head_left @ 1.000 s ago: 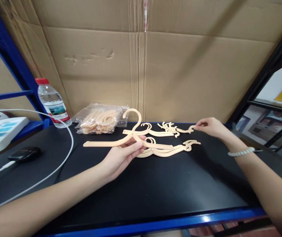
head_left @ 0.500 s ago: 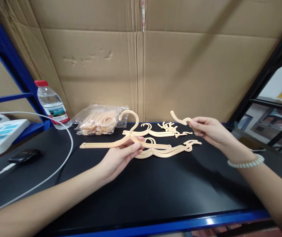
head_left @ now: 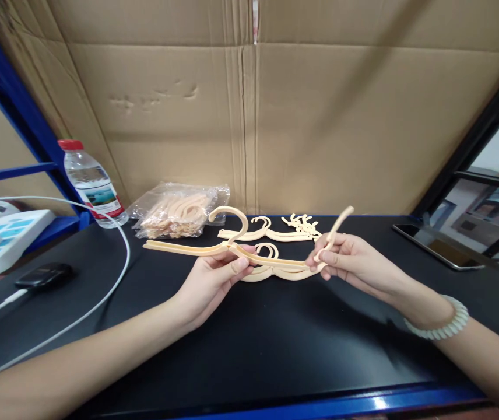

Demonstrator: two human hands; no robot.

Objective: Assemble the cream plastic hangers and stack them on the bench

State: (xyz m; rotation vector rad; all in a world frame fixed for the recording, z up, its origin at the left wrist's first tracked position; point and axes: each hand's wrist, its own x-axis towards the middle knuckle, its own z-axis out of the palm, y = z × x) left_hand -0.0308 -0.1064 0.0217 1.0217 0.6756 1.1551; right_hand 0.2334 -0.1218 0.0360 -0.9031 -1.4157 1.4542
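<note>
A cream-coloured clothes hanger (head_left: 188, 249) is raised over the black table, hook up, its middle pinched by my left hand (head_left: 218, 274). My right hand (head_left: 348, 261) is closed on a small curved hanger piece (head_left: 339, 223) of the same colour, at the hanger's right end. Whether that piece is joined to the arm is hidden by my fingers. Behind lie more hangers (head_left: 291, 235), and others (head_left: 282, 273) lie partly hidden below the held one. Several small curved pieces (head_left: 299, 224) sit in a heap beyond my right hand.
At the back left are a clear plastic bag (head_left: 179, 210) of hanger parts and a water bottle (head_left: 96, 186). A white cable (head_left: 122, 256) loops across the left side, by a black device (head_left: 44, 276) and a power strip (head_left: 9, 242). A phone (head_left: 437, 248) lies at right.
My right hand has moved left and down, bringing the small curved piece to the hanger's right end and turning it more upright. The hanger has tilted slightly, its right end lower.
</note>
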